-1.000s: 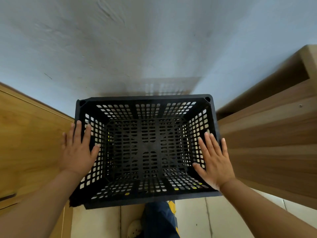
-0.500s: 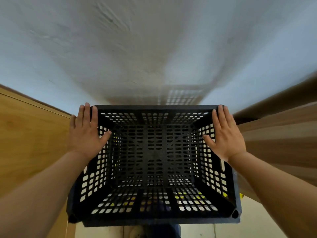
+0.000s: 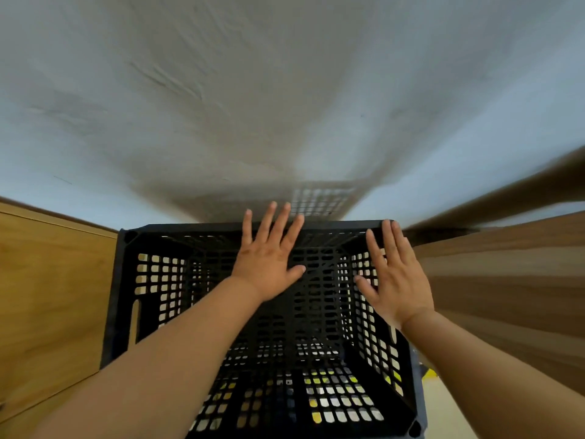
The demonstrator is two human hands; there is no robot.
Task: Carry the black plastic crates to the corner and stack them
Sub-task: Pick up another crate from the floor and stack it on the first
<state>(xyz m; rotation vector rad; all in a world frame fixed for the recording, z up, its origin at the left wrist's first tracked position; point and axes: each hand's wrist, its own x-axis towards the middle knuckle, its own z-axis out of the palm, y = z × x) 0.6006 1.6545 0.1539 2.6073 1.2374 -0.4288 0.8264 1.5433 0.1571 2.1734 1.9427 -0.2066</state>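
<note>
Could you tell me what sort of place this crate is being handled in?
Probably an indoor room corner, perhaps storage. A plastered white wall rises ahead, a wooden cabinet panel stands left, wood-grain furniture stands right, and the black crate sits between them.

black perforated plastic crate [image 3: 152, 280], open side up, far rim against the wall

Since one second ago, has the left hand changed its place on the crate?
Yes. The left hand moved from the black crate's left rim toward the middle, reaching its far rim.
</note>
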